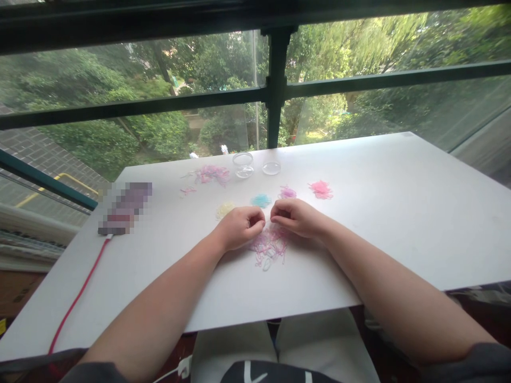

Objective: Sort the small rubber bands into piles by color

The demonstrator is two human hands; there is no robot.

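Observation:
My left hand (240,226) and my right hand (294,216) rest side by side on a white board (399,213), both with fingers curled in a pinch over a loose heap of pink and white elastic bands (270,247). What the fingertips hold is too small to make out. Just beyond the hands lie small sorted piles: yellow bands (224,209), blue bands (261,200), purple bands (287,192) and pink bands (321,189).
A clear round container (243,164) and its lid (271,168) stand at the board's far edge, beside a mixed pink-purple pile (211,174). A blurred phone-like object (124,208) with a red cable (77,298) lies at left. A window with dark frames is behind.

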